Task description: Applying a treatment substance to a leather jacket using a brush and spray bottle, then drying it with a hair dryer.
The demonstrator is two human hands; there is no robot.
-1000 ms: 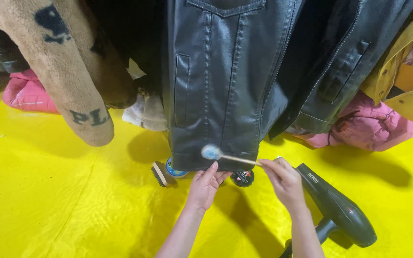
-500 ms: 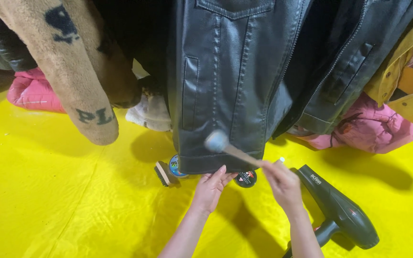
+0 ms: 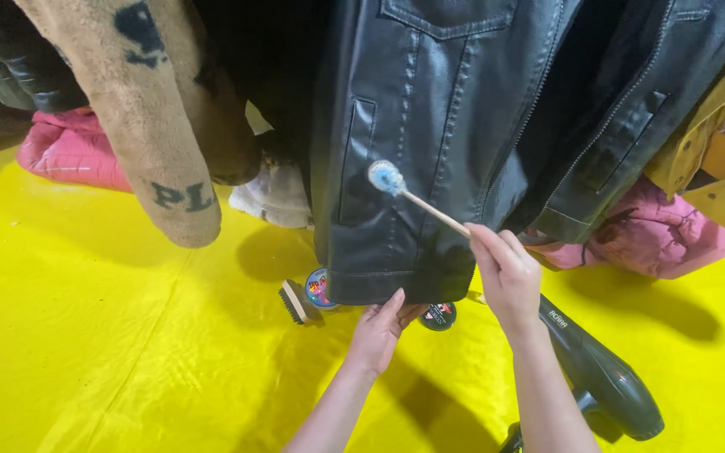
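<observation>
Fingers (image 3: 396, 304) at jacket (image 3: 413, 168) hem

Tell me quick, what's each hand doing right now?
Left hand: closed on the bottom hem of the hanging black leather jacket.
Right hand: closed on a thin wooden-handled round applicator brush.

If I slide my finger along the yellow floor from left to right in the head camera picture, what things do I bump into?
Small brush → round tin → left hand → second round tin → black hair dryer.
</observation>
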